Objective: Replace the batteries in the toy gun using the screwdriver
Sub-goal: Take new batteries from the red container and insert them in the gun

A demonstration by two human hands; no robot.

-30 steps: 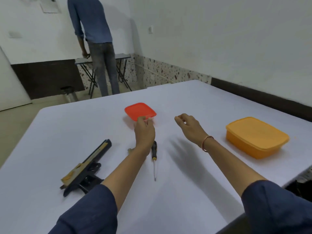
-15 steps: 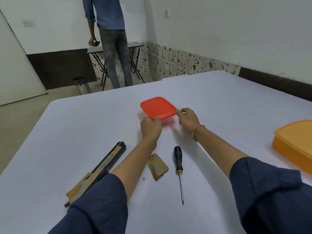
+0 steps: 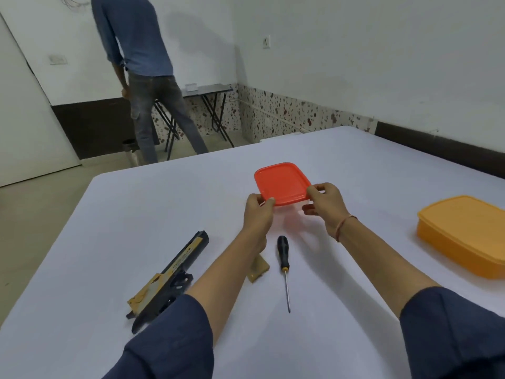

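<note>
**I am holding the little red box with both hands**

My left hand (image 3: pixel 258 214) and my right hand (image 3: pixel 325 206) are pinching the two near corners of the red box (image 3: pixel 281 183). My hands are apart, one on each corner. The box is sitting past the handle end of the screwdriver (image 3: pixel 283 266). It is looking a bit lifted off the table (image 3: pixel 136 214), but I cannot tell for sure.

I am thinking the lid may pop off fast if I am pulling too hard. Then whatever is hiding inside may be jumping out and rolling away. My left arm is also hanging over the tan cover piece (image 3: pixel 258 269) just left of the screwdriver, so I may be bumping it.

The toy gun (image 3: pixel 175 272) is lying flat, further left of the screwdriver. Its long side is running from near me on the left to far on the right. Its front end is pointing away from me, toward the red box
</note>
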